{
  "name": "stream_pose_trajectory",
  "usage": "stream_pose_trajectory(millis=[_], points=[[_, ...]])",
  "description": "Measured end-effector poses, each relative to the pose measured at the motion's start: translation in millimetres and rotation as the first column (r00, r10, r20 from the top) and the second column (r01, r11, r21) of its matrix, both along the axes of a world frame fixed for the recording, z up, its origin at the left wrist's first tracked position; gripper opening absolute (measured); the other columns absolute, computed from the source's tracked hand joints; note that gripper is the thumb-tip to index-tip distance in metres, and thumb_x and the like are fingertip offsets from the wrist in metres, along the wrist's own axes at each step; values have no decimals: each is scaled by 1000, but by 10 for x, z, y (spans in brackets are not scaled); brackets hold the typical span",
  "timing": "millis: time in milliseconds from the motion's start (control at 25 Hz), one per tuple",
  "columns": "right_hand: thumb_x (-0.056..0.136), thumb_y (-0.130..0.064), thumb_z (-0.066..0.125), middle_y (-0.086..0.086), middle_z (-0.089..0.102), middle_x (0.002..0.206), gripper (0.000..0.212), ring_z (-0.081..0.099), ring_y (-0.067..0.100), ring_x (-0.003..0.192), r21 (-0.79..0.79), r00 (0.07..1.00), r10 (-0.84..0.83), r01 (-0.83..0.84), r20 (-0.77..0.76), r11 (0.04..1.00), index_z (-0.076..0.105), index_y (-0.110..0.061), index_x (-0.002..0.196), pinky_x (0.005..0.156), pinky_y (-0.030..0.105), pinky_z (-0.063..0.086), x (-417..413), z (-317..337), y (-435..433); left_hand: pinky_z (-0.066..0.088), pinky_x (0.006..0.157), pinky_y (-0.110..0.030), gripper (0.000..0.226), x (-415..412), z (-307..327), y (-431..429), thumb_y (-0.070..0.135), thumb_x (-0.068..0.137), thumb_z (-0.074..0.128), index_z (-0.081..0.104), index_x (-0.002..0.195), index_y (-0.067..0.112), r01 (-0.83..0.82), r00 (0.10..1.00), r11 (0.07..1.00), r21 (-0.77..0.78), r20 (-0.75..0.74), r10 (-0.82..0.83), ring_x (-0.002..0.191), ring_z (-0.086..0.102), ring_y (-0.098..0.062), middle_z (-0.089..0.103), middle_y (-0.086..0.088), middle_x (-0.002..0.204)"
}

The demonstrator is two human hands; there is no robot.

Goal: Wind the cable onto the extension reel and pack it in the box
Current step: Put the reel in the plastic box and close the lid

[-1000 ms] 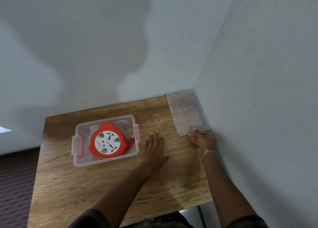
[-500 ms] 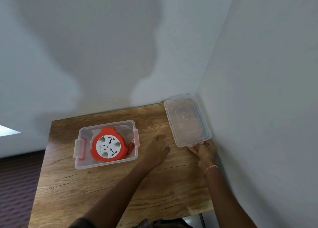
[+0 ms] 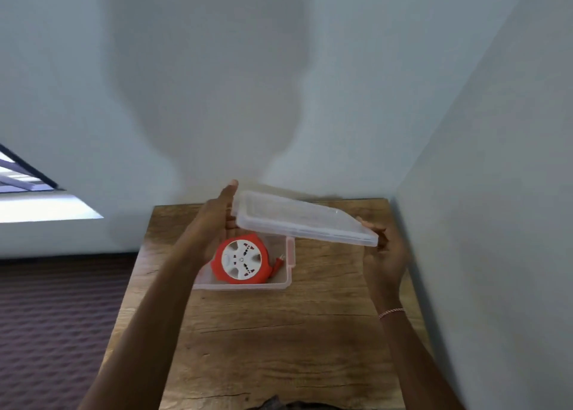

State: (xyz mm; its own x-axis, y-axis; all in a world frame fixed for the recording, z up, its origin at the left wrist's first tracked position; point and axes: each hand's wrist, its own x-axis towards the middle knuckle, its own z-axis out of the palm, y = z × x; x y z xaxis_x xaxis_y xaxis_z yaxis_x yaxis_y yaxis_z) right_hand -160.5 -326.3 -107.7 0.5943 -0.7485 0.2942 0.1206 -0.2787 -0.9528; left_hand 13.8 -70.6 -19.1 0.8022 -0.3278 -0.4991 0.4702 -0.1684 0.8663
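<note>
— Pale walls meet in a corner behind the wooden table [image 3: 279, 341]; what lies on it?

— From the head camera, a clear box [image 3: 280, 281] sits near the table's middle, the red-and-white extension reel [image 3: 240, 259] lying flat inside, its cable wound on and the red plug [image 3: 279, 259] at the reel's 3 o'clock.

— And the hands?

— Both hold the clear lid [image 3: 305, 219], tilted in the air over the box's far side. The left hand [image 3: 217, 216] presses its 9 o'clock end, the right hand [image 3: 384, 254] grips its 3 o'clock corner.

— Anything blocked?

— The left forearm covers the box's left side, and the lid blurs its far wall. A window shows at 9 o'clock, cut off by the frame.
</note>
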Motion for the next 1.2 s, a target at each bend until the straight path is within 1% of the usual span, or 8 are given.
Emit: stream_pose_trajectory(millis=[120, 240, 440, 560, 680, 800, 880, 1200], points=[[85, 0, 82, 2, 78, 108, 24, 74, 20, 104, 3, 994, 111, -111, 12, 994, 76, -11, 106, 85, 26, 61, 225, 106, 276, 63, 63, -28, 38, 87, -14, 542, 37, 110, 56, 88, 92, 28, -12, 991, 994, 112, 136, -3, 80, 82, -17, 85, 1, 92], [84, -1, 81, -4, 78, 116, 23, 74, 12, 108, 216, 971, 228, -207, -76, 954, 80, -16, 101, 82, 25, 62, 353, 92, 536, 62, 71, -32, 29, 97, -159, 919, 35, 108, 60, 84, 105, 19, -31, 987, 974, 226, 162, -6, 92, 81, -20, 84, 1, 100], [99, -6, 65, -6, 80, 111, 26, 76, 8, 99, 422, 883, 339, -185, -324, 887, 78, -21, 115, 84, 35, 64, 429, -73, 827, 66, 69, -33, 17, 48, -584, 1151, 28, 97, 77, 84, 107, 17, -308, 935, 922, 234, 255, 247, 89, 81, -20, 84, 0, 94], [89, -15, 81, -15, 79, 100, 29, 74, -3, 86, 235, 874, 216, -121, -434, 964, 77, -22, 116, 64, 16, 60, 453, -128, 995, 66, 73, -34, 3, 26, -762, 1101, 25, 94, 82, 84, 92, 27, -412, 892, 874, 258, 312, 328, 84, 79, -13, 82, 5, 86], [84, -9, 84, -6, 79, 107, 37, 73, 0, 83, 89, 837, 74, -31, -543, 996, 76, -15, 120, 63, 14, 60, 489, -258, 1116, 60, 65, -33, 43, -2, -943, 1045, 13, 101, 71, 78, 66, 37, -322, 924, 883, 341, 315, 215, 71, 74, -10, 79, 7, 72], [85, -7, 82, 2, 79, 111, 38, 75, 11, 88, -5, 803, -16, 16, -596, 1000, 75, -13, 121, 72, 29, 65, 542, -347, 1209, 65, 73, -49, 38, 18, -1064, 1063, 2, 97, 68, 79, 72, 28, -243, 937, 885, 398, 332, 108, 80, 78, -26, 79, 2, 72], [86, -4, 81, 4, 79, 113, 36, 77, 16, 93, -50, 783, -41, 13, -621, 999, 75, -13, 121, 82, 40, 65, 584, -378, 1243, 63, 68, -43, 33, 44, -1096, 1070, 2, 98, 69, 79, 75, 23, -229, 928, 881, 414, 367, 68, 76, 77, -25, 78, 2, 73], [85, -6, 82, 4, 80, 111, 35, 77, 19, 95, -133, 745, -58, -41, -664, 990, 77, -12, 119, 87, 40, 64, 667, -424, 1259, 63, 69, -38, 17, 99, -1223, 1154, 4, 100, 70, 82, 91, 13, -192, 918, 902, 387, 395, 26, 77, 76, -22, 78, 0, 82]])
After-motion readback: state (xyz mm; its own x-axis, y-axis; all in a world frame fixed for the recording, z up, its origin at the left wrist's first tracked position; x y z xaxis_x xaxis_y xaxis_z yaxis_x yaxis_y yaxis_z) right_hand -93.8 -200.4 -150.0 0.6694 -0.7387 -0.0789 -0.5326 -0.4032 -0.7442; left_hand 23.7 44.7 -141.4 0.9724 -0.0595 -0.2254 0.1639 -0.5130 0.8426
